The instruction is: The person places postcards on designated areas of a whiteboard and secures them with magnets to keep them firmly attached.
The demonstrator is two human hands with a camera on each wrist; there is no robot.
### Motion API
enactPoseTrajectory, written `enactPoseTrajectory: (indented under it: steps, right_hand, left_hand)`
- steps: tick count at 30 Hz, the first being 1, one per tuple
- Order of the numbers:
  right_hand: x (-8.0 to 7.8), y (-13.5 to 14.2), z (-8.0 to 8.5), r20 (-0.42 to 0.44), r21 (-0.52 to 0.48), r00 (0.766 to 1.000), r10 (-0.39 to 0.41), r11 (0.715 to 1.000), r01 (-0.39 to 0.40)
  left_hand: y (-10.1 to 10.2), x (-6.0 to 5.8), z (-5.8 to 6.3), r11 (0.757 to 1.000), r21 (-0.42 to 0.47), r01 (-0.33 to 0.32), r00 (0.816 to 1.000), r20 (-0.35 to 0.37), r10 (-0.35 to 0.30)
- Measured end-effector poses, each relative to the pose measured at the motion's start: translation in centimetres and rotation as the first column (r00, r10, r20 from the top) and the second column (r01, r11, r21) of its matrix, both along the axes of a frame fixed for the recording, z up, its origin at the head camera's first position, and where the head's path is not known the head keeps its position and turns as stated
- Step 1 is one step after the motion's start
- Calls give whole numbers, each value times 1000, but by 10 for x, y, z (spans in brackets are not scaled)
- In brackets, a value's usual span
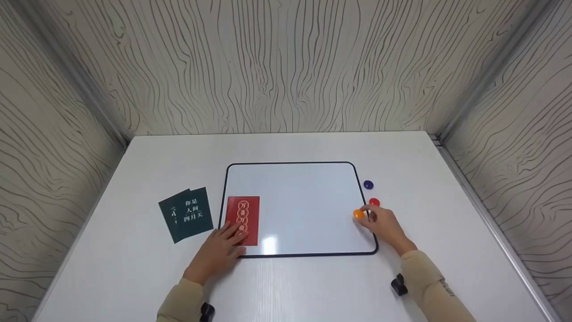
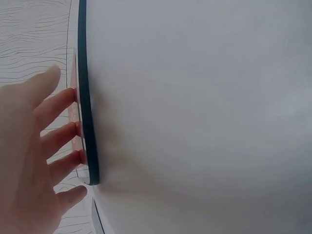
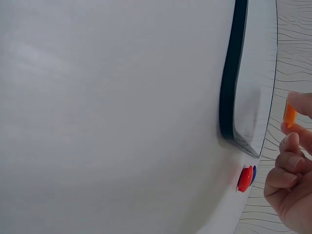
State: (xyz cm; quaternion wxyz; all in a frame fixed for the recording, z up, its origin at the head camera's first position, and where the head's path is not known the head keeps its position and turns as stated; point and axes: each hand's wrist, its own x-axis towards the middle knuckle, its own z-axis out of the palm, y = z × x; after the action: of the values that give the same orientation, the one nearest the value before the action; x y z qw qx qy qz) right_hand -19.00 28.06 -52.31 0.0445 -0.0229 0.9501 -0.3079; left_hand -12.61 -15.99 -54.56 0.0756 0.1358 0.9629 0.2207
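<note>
My left hand (image 1: pixel 218 251) rests with fingers spread on the lower part of a red card (image 1: pixel 252 212) printed with pale characters. That card lies along the left side of a black-rimmed whiteboard (image 1: pixel 308 192). Between thumb and forefinger, my right hand (image 1: pixel 388 227) pinches an orange round magnet (image 1: pixel 358 214) over the board's right side. The right wrist view shows the orange magnet (image 3: pixel 290 114) edge-on, raised above the surface. Just past the right rim, a red round magnet (image 1: pixel 374 202) sits close to my right fingers, and a dark blue one (image 1: pixel 368 184) lies farther back.
Two dark green cards (image 1: pixel 194 214) with white characters overlap each other on the white table (image 1: pixel 286 286), left of the whiteboard. Patterned panels (image 1: pixel 286 67) enclose the table at the back and sides. Dark devices (image 1: pixel 399 285) show beside both sleeves.
</note>
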Motion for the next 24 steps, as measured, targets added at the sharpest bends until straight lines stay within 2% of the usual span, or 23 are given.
enactPoseTrajectory:
  steps: [11, 16, 24]
  right_hand:
    - [-4, -17, 3, 23, 4, 1000, 14, 1000, -14]
    - [-5, -25, 5, 36, 8, 999, 23, 1000, -23]
    - [-9, -35, 10, -16, 12, 999, 42, 999, -42]
  left_hand:
    - [0, 0, 2, 1000, -11, 26, 999, -29, -26]
    - [0, 1, 2, 1000, -15, 13, 1000, -24, -13]
    - [0, -1, 1, 1000, -16, 8, 1000, -27, -8]
